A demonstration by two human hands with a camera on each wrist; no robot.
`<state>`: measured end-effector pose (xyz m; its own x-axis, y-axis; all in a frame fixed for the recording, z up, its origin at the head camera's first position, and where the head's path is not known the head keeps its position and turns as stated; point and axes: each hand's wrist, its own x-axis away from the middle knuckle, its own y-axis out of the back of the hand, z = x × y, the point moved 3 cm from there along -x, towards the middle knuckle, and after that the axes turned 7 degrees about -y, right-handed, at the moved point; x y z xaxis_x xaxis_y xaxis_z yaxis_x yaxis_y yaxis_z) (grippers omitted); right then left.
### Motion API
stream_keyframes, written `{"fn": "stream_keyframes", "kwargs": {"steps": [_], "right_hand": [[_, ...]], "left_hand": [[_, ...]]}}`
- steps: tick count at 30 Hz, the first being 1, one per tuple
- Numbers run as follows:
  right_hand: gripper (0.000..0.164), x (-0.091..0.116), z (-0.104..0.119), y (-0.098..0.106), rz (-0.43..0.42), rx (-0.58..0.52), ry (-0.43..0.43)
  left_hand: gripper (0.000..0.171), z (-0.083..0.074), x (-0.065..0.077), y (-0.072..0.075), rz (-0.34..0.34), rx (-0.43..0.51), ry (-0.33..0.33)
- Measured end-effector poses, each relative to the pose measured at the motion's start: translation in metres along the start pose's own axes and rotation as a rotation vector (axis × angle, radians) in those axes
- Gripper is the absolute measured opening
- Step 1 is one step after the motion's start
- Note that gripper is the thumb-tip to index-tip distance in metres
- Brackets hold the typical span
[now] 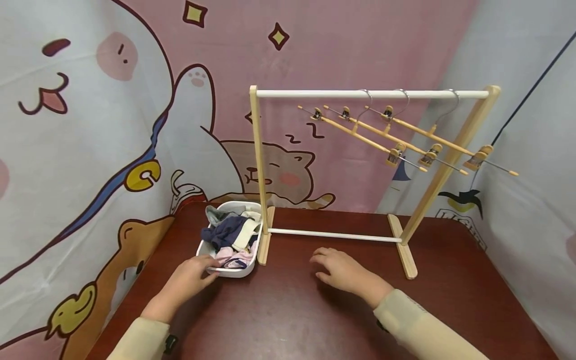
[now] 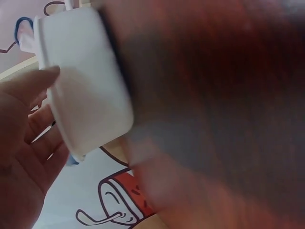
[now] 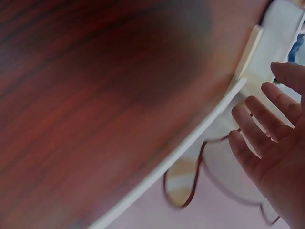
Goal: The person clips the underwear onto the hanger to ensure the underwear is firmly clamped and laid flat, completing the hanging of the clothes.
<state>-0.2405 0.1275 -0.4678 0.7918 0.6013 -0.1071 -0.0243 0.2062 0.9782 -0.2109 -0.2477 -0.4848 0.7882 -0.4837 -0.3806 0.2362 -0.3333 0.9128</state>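
At the left of the head view a white plastic basin (image 1: 234, 273) holds a heap of small clothes: a navy garment (image 1: 225, 232), a cream one (image 1: 246, 235), a grey one (image 1: 216, 215) and a pink one (image 1: 239, 256). My left hand (image 1: 191, 277) grips the basin's near left corner. In the left wrist view the thumb lies on the basin's outer wall (image 2: 88, 81) and the other fingers are behind the rim. Over the tabletop, right of the basin, my right hand (image 1: 339, 270) holds nothing; its fingers (image 3: 248, 124) are spread and relaxed in the right wrist view.
A wooden rack with a white top rail (image 1: 310, 93) stands behind my hands. Several clip hangers, one a wooden hanger (image 1: 373, 142), hang from its right half. The rack's left foot (image 1: 264, 247) is right beside the basin. Printed cloth (image 1: 351, 55) surrounds the brown table (image 1: 288, 310).
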Motion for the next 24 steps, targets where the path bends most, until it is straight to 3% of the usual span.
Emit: {"fn": "stream_keyframes", "kwargs": {"steps": [6,14,19,24], "right_hand": [[0.04,-0.039,0.041,-0.016,0.012,-0.12,0.012],[0.047,-0.085,0.092,-0.031,-0.077,-0.3,0.028],[0.045,-0.109,0.12,-0.031,-0.084,-0.263,0.046],[0.037,-0.129,0.131,-0.039,-0.05,-0.163,0.037]], "left_hand": [[0.018,0.0,0.003,-0.007,-0.043,-0.043,0.031],[0.016,0.003,0.006,-0.011,-0.077,-0.029,0.065],[0.015,0.005,0.005,-0.011,-0.075,0.02,0.097],[0.013,0.005,0.005,-0.012,-0.066,0.053,0.125]]}}
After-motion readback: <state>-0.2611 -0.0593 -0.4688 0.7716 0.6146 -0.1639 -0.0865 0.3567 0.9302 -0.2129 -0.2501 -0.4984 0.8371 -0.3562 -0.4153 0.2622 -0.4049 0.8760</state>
